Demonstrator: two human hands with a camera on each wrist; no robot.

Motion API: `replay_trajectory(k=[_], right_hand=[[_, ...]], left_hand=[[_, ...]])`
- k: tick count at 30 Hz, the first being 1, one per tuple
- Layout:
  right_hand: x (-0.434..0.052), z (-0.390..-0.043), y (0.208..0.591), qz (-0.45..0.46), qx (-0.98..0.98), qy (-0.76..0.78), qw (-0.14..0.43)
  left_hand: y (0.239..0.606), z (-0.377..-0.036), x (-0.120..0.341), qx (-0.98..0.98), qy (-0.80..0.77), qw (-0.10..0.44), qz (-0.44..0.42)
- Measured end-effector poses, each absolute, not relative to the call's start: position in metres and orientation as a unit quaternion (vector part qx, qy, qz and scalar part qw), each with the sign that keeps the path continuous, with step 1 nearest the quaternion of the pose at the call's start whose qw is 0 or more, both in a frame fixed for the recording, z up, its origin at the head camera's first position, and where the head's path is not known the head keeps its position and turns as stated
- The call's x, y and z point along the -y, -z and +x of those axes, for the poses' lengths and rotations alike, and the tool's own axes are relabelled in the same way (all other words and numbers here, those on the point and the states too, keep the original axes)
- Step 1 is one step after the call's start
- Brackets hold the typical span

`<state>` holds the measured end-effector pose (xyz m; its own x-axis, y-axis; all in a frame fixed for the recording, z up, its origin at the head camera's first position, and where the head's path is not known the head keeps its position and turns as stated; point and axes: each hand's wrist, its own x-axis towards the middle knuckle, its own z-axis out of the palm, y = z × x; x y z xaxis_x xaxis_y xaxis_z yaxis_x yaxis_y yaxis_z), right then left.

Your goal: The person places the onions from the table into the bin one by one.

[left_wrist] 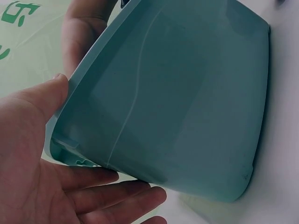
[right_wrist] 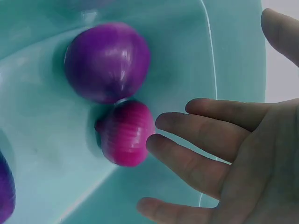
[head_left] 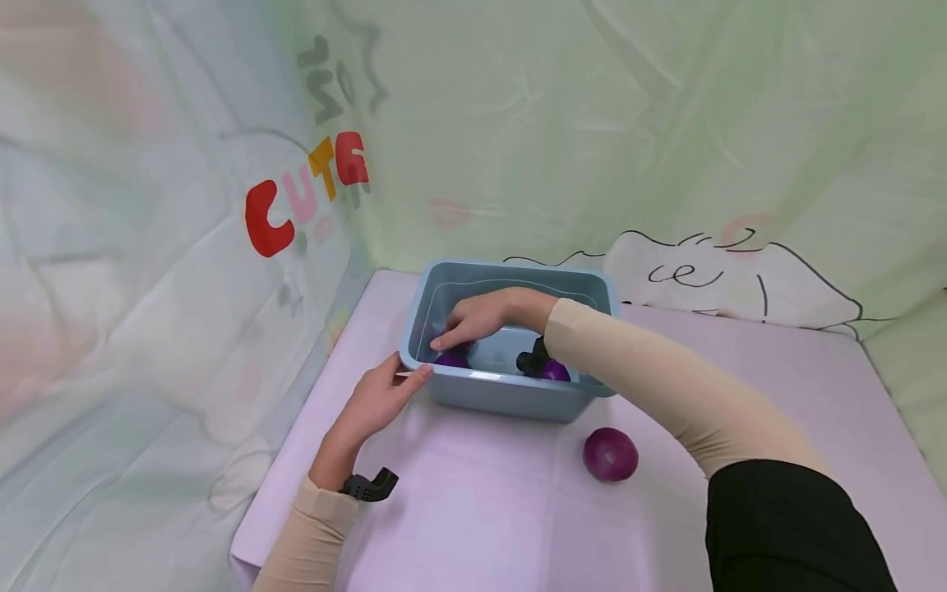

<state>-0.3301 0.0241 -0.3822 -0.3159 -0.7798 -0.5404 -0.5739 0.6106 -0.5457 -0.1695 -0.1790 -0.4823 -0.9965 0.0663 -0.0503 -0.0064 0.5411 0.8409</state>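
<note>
At the far left, the left hand (head_left: 373, 404) holds the near-left corner of the pale blue basin (head_left: 496, 396), its thumb on the rim and its fingers, fairly straight, along the outer end wall. The light hold seems meant to steady the basin while the other arm reaches across it; the basin's base sits on the lilac tablecloth (head_left: 473, 501), so the hand probably bears little weight.

Inside the basin's left end, a large purple onion (right_wrist: 108, 63) and a small magenta onion (right_wrist: 128, 134) touch each other, the smaller one ridged and lying on its side with its stubby tip pointing away from the hand. The right hand (head_left: 481, 316) is over them, released: its fingers are spread and loosely extended, grasping nothing. Its middle fingertips are at the small onion's edge (whether they actually touch it, I cannot tell).

Further right in the basin lies another purple onion (head_left: 556, 372), partly hidden by the black wrist mount (head_left: 531, 362) in front of it. Rightmost, a red onion (head_left: 610, 455) rests on the tablecloth outside the basin's near-right corner, apart from both hands.
</note>
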Motion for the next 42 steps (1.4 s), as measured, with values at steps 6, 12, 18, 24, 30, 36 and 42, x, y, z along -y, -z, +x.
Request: replay_trajectory(k=[6, 12, 18, 24, 30, 36, 42], right_hand=[[-0.039, -0.326, 0.372, -0.427, -0.813, 0.122, 0.377], [-0.059, -0.318, 0.36, -0.448, -0.825, 0.106, 0.328], [-0.086, -0.301, 0.338, -0.424, -0.86, 0.084, 0.271], [-0.13, -0.282, 0.312, -0.385, -0.899, 0.092, 0.186], [-0.188, -0.279, 0.306, -0.34, -0.922, 0.146, 0.117], [-0.237, -0.283, 0.321, -0.282, -0.936, 0.192, 0.092], [-0.267, -0.3, 0.359, -0.228, -0.952, 0.189, 0.084]], left_hand=[[0.484, -0.169, 0.178, -0.876, -0.481, 0.042, 0.013], [0.484, -0.17, 0.179, -0.876, -0.481, 0.04, 0.011], [0.482, -0.171, 0.181, -0.877, -0.479, 0.035, 0.009], [0.481, -0.168, 0.182, -0.878, -0.476, 0.039, 0.002], [0.481, -0.166, 0.182, -0.877, -0.479, 0.034, -0.002], [0.481, -0.167, 0.183, -0.877, -0.479, 0.033, 0.003], [0.482, -0.167, 0.182, -0.88, -0.473, 0.036, 0.002]])
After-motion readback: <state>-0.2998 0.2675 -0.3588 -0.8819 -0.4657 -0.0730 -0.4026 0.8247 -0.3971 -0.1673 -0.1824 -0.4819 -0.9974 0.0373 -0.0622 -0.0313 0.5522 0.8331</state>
